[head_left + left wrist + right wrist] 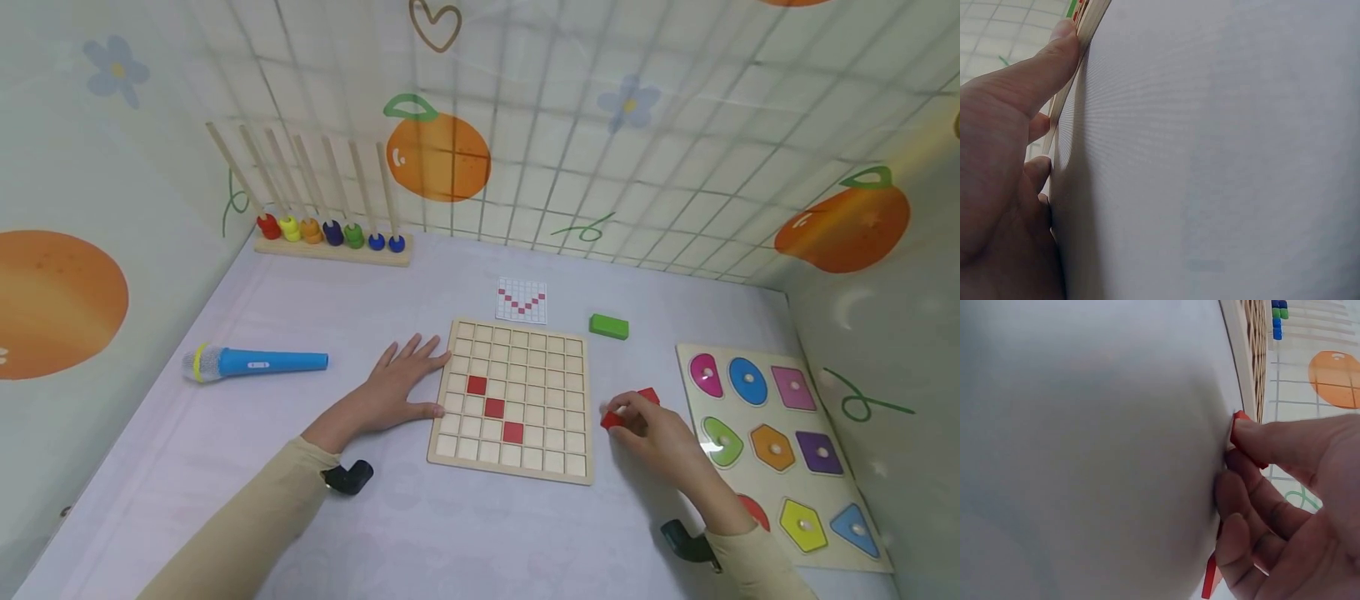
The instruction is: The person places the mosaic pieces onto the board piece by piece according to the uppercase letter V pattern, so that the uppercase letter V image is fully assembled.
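Observation:
A wooden grid board (525, 475) lies mid-table with three red squares (494, 407) set diagonally in its cells. My left hand (390, 390) is spread flat, its thumb and a fingertip touching the board's left edge; in the left wrist view the hand (1016, 125) rests along that edge. Right of the board, my right hand (660, 437) pinches a red piece (612, 420) between thumb and fingers. In the right wrist view that red piece (1249, 445) shows by the thumb of the hand (1297, 487). Another red piece (649, 395) lies just behind the fingers.
A pattern card (522, 301) with red squares in a V lies behind the board, a green block (609, 326) to its right. A shape puzzle (757, 367) stands at far right, a blue toy microphone (273, 362) at left, a bead rack (330, 252) at back left.

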Tool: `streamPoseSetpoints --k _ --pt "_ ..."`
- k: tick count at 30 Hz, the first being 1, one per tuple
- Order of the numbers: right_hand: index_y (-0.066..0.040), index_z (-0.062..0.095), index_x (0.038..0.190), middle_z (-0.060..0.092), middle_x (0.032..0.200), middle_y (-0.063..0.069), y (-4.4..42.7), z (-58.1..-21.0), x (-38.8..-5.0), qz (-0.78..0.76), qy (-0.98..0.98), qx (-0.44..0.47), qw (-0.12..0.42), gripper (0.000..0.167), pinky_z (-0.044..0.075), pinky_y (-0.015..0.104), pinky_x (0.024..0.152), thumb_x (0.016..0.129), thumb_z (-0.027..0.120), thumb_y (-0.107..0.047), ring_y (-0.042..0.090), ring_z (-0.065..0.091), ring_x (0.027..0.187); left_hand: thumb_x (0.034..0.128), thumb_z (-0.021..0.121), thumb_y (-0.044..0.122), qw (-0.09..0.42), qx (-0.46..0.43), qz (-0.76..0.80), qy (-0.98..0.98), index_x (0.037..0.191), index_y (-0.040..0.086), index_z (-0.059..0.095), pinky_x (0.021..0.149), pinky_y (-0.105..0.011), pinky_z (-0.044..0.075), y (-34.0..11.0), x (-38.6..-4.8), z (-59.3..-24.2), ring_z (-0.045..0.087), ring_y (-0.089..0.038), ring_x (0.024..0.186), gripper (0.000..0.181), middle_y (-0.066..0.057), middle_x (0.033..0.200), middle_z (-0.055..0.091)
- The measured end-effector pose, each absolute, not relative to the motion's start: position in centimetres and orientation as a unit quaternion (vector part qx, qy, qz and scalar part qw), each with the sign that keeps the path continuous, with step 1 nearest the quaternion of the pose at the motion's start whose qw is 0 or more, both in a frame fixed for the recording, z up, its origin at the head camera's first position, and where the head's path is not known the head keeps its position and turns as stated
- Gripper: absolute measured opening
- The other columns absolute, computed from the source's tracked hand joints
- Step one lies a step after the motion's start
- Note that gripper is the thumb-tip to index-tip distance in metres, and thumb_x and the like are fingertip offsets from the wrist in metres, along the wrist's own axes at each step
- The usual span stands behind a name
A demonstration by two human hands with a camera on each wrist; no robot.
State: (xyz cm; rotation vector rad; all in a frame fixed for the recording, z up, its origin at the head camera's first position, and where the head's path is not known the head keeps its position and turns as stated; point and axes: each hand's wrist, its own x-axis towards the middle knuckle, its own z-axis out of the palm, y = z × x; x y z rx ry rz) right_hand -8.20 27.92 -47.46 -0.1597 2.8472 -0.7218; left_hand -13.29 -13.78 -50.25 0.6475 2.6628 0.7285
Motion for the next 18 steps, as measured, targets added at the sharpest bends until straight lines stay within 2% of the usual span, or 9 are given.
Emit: streamPoseSetpoints --k 14,18 --pt "-0.016 0.07 0.12 0.072 0.1 0.007 27.65 -46.86 -8.3 -0.273 0.958 -0.067 0.052 0.029 0.053 0.024 0.061 0.092 0.074 -0.009 0.019 0.058 0.078 0.087 0.074 0.057 0.148 0.23 0.25 0.929 0.161 0.02 0.032 0.125 -0.054 -0.006 -13.69 -13.29 -50.06 -0.004 -0.03 0.157 0.093 -0.005 0.171 0.012" --pt "-0.015 0.068 0.12 0.072 0.099 0.007 27.41 -46.76 -8.53 -0.276 0.958 -0.068 0.041 0.028 0.055 0.026 0.065 0.093 0.073 -0.011 0.02 0.06 0.08 0.0873 0.074 0.056 0.148 0.229 0.248 0.93 0.161 0.019 0.032 0.124 -0.055 -0.006 -13.71 -13.32 -50.03 -0.004 -0.031 0.157 0.093 -0.006 0.171 0.012"
